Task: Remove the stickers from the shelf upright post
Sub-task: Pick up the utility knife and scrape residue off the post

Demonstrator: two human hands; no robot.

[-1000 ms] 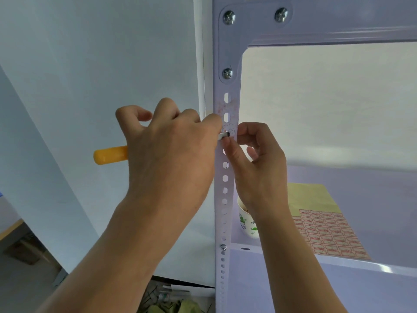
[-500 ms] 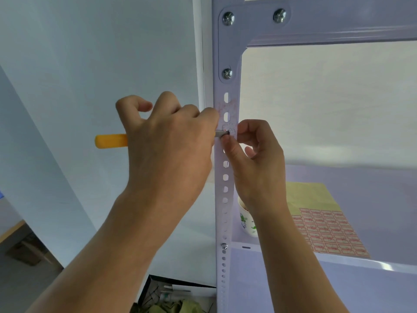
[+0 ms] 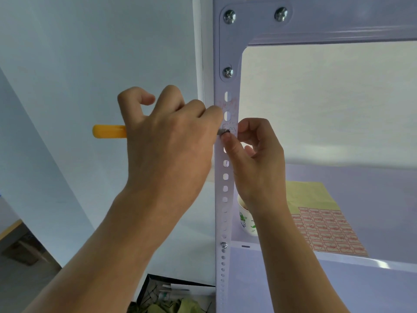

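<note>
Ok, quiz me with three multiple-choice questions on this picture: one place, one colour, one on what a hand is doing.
1. Where is the cup? A. On the shelf, behind the post. B. On the floor. C. Atop the frame.
2. What colour is the tool handle? A. Red. B. Yellow. C. Green.
3. The left hand is: A. hanging idle. B. flat on the wall. C. gripping the tool handle.
Answers: 1 A, it stands on the shelf just right of the post. 2 B, its yellow end sticks out left of the hand. 3 C, the fingers curl round it.
</note>
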